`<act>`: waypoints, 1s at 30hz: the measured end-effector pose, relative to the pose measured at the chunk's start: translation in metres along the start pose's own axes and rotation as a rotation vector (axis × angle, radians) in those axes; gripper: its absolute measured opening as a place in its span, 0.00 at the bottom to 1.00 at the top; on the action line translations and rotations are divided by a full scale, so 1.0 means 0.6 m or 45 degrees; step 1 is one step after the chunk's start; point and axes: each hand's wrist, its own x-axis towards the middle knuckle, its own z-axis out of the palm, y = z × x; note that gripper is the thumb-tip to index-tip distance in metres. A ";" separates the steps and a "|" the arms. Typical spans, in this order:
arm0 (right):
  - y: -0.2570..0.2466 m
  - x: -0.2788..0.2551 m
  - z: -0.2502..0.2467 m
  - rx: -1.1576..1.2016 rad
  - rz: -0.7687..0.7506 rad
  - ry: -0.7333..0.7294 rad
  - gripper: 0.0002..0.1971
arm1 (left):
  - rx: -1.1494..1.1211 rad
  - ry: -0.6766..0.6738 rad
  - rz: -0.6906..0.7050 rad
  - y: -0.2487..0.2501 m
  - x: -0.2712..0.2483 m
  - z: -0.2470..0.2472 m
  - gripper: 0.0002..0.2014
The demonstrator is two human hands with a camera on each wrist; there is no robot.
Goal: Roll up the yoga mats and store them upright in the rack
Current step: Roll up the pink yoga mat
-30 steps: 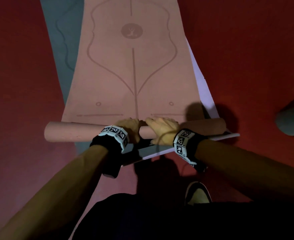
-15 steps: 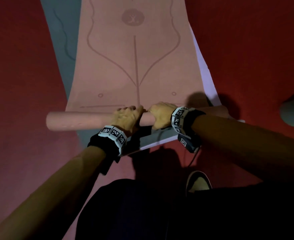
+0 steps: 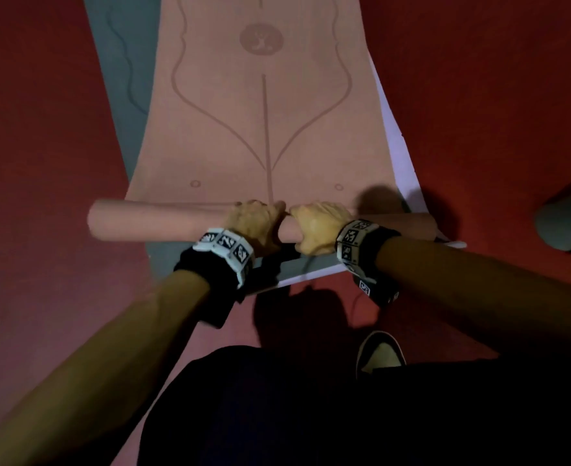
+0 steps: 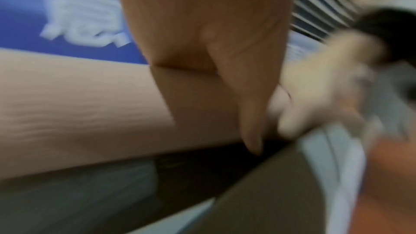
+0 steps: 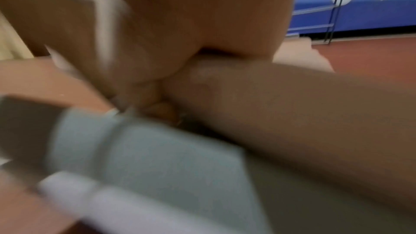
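A pink yoga mat (image 3: 260, 122) with a printed line pattern lies flat on the red floor, and its near end is wound into a roll (image 3: 156, 223) across the view. My left hand (image 3: 257, 222) and right hand (image 3: 317, 225) sit side by side at the middle of the roll, fingers curled over its top. The left wrist view shows my thumb on the near face of the roll (image 4: 78, 113). The right wrist view is blurred, with the roll (image 5: 292, 104) under my palm. No rack is in view.
Under the pink mat lie a grey-green mat (image 3: 126, 95) and a pale lavender mat (image 3: 401, 163), their near edges showing below the roll. A rolled grey mat (image 3: 566, 227) lies at the right edge. My shoe (image 3: 381, 354) stands behind the roll.
The roll has travelled away from me along the pink mat and taken up more of it. Both hands went forward with it and stayed at its middle.
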 end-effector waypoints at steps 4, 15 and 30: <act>-0.003 0.007 -0.009 -0.002 -0.041 -0.166 0.25 | 0.026 0.173 0.093 -0.018 -0.019 0.033 0.23; -0.002 -0.004 0.024 -0.155 -0.082 -0.087 0.33 | -0.084 -0.162 0.102 -0.016 -0.017 0.012 0.20; 0.038 -0.040 0.030 -0.053 -0.181 -0.071 0.37 | -0.207 -0.190 0.058 -0.054 -0.039 0.034 0.28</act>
